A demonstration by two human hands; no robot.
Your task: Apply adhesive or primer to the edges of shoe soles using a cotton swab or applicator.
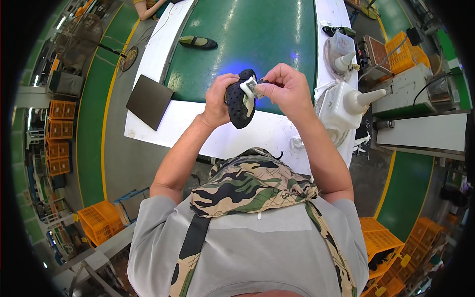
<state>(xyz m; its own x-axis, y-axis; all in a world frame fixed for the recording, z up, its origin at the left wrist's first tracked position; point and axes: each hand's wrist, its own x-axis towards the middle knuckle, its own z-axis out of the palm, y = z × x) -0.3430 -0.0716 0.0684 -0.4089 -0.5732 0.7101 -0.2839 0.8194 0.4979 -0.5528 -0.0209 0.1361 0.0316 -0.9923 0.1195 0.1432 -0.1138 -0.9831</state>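
In my left hand [216,101] is a black shoe [238,109], its studded sole turned partly up and its toe end pointing toward me. The fingers wrap round its left side. My right hand [291,93] is closed in a pinch on a small white-and-grey wad [250,88], which touches the shoe's right side. What the wad is made of, I cannot make out. A second dark shoe with a light inside [198,43] lies farther off on the green belt [257,29].
At the right edge of the white table [183,123] stand a white spouted bottle [341,106] and a smaller nozzle bottle [342,57]. A dark flat board [150,101] lies at the left corner. Orange crates [99,220] stand on both sides; a person's arm [148,9] shows far left.
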